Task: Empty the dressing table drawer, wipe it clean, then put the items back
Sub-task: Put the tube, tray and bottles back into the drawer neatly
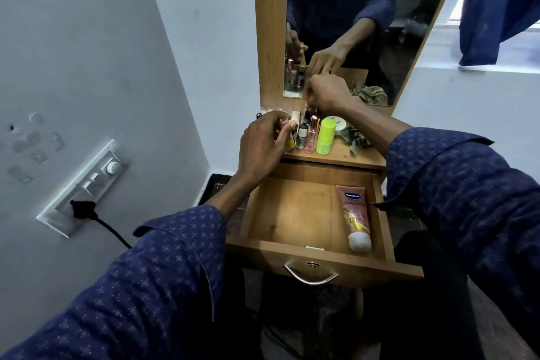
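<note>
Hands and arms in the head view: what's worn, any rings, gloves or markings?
Both hands, left hand and right hand, are bare: no gloves, and no rings or watch show. Both arms wear long dark blue sleeves with a small pale repeating print, open cuffs ending short of the wrists.

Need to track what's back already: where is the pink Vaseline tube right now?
The pink Vaseline tube lies inside the open wooden drawer, along its right wall, white cap toward the front.
</note>
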### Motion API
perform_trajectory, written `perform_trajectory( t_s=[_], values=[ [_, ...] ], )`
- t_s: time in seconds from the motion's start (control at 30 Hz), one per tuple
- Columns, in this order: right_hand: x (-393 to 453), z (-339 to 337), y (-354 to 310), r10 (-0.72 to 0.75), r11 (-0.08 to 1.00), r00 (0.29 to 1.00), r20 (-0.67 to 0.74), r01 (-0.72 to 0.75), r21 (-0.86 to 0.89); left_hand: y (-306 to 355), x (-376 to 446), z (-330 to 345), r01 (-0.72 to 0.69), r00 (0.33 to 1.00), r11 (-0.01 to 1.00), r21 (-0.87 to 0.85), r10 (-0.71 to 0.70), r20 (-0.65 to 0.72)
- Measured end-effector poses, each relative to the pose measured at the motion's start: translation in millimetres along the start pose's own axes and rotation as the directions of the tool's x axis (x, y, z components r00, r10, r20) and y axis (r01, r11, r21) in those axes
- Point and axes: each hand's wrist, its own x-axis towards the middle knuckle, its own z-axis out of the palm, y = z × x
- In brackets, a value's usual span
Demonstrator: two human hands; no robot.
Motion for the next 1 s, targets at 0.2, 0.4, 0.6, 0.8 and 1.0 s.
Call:
perform_trajectory(
  t_s=[0.2, 0.4, 0.6, 0.8, 1.0],
  values=[
    [-15.3, -10.7, -2.9, 0.036, 0.992, 0.993, -0.116, -0.022, 0.125, 2.8, -6.2, -0.1, -0.006, 1.0, 0.999, -0.037, 0.007, 0.021],
    [-57.2, -31.9, 2.3, 0.056, 0.96, 0.934, -0.352, 0.046, 0.276, 0.8, -24.5, 6.5, 0.003, 0.994, 0.997, -0.079, 0.005, 0.105],
    [-112.5, -35.4, -7.0, 0.116, 0.854, 0.891, -0.439, 0.137, 0.502, 2.4, -50.7, 8.9, 0.058, 0.974, 0.993, -0.104, -0.034, 0.222],
    [-176.5, 3.1, -30.1, 0.169, 0.771, 0.938, -0.304, 0.066, 0.633, -15.5, -74.7, 4.4, 0.111, 0.895, 0.994, -0.026, -0.089, 0.437],
    [-226.6, 68.9, -53.0, 0.169, 0.72, 0.985, 0.025, -0.141, 0.68, -23.5, -88.9, -12.9, -0.062, 0.637, 0.988, 0.139, -0.068, 0.768]
  ],
)
